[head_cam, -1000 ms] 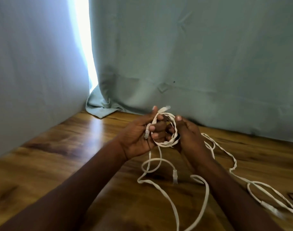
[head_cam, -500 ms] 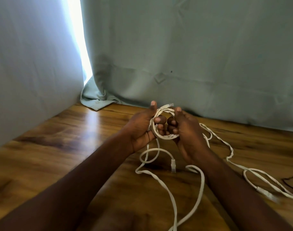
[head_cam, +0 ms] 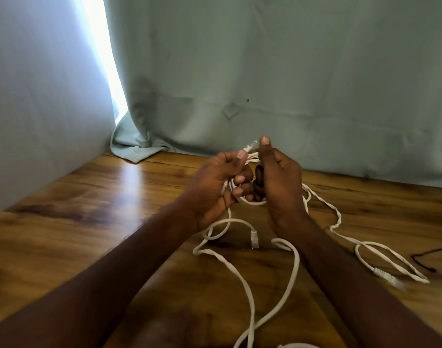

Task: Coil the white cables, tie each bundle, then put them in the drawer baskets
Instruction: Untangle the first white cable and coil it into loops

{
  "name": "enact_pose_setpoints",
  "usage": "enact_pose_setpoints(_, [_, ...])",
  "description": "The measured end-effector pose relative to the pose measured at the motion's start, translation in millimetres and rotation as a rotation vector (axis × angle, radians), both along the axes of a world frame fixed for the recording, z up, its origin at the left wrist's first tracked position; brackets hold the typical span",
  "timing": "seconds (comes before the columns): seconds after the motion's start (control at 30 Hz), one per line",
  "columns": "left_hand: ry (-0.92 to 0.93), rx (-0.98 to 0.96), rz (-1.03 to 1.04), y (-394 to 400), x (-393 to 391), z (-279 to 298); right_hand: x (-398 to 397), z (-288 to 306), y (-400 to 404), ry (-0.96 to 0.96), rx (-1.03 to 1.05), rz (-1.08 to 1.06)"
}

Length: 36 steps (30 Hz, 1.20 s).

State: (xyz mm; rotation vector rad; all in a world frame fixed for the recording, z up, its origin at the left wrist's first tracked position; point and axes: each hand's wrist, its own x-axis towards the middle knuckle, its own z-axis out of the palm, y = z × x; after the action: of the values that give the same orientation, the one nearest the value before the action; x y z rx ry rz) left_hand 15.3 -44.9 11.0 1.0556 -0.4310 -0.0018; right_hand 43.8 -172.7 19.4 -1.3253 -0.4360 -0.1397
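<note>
A small coil of white cable point(head_cam: 251, 160) is held between both hands above the wooden table point(head_cam: 94, 212). My left hand point(head_cam: 217, 187) grips its left side with curled fingers, a plug end sticking up by the thumb. My right hand point(head_cam: 280, 182) grips the right side, thumb upright. Most of the coil is hidden by the fingers. Loose white cable point(head_cam: 247, 292) trails from the hands down toward me, with a plug point(head_cam: 254, 239) lying on the table. Another loose stretch point(head_cam: 380, 249) loops away to the right and ends in a plug point(head_cam: 388, 277).
A pale green curtain point(head_cam: 290, 84) hangs along the far edge of the table, its hem bunched at the back left corner point(head_cam: 137, 150). A pale wall point(head_cam: 39, 96) closes the left side. A thin dark cord point(head_cam: 426, 254) lies at the right edge.
Both hands have closed tighter around the coil and turned it, so less of its ring shows. The view has shifted slightly; the loose cable on the table has barely moved.
</note>
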Motion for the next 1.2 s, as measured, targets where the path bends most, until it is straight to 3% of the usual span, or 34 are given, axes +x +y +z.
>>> enact_pose_setpoints(0.13, [-0.012, 0.017, -0.011, 5, 3, -2, -6, 2, 4, -0.037, -0.029, 0.040])
enact_pose_setpoints(0.33, [-0.003, 0.206, -0.007, 12, -4, 6, -10, -1, 5, -0.050, -0.022, 0.034])
enact_pose_setpoints(0.53, [0.104, 0.049, -0.114, 6, -2, 1, -3, -2, -2, 0.011, 0.091, 0.005])
enact_pose_setpoints(0.9, [0.071, -0.076, -0.238, 0, -8, 3, 16, -5, -9, -0.235, -0.056, -0.132])
enact_pose_setpoints(1.0, [0.062, -0.143, -0.201, -1, -7, 4, 17, -7, -8, -0.218, -0.063, -0.042])
enact_pose_setpoints(1.2, [0.149, -0.285, -0.103, 29, 3, 3, 15, -9, 7, 0.172, 0.239, 0.458])
